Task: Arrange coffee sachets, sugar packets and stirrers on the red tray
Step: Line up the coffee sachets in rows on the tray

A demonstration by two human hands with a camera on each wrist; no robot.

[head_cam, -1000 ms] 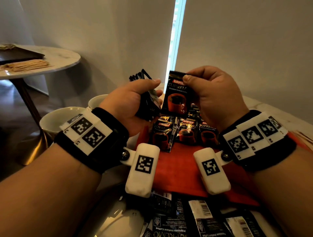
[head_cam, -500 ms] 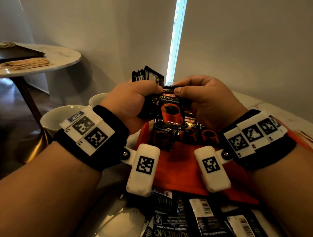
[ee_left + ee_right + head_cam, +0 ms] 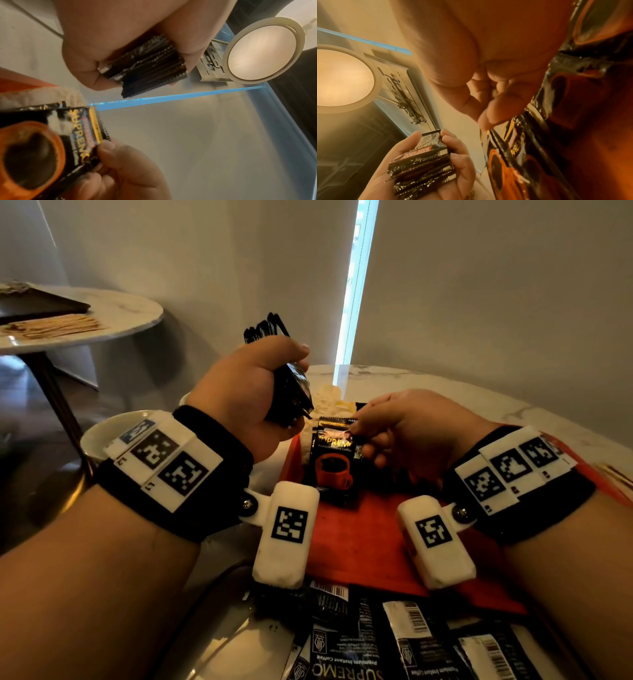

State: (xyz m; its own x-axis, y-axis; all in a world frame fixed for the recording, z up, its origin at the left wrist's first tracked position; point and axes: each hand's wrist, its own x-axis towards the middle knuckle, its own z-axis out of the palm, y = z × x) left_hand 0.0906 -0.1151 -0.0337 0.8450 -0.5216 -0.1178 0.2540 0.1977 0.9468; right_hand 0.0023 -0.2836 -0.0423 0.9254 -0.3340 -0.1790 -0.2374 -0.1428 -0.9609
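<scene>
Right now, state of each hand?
Left hand: grips a stack of coffee sachets.
Right hand: pinches one coffee sachet by its top edge.

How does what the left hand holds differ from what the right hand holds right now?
The left hand grips a whole stack of sachets seen edge-on, raised above the table. The right hand pinches one single sachet by its top corner, face up, low over the red tray. Both hold the same black Supremo coffee sachets.

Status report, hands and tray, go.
Left hand grips sachet stack. Right hand pinches one coffee sachet over red tray. Nothing in the way.
</scene>
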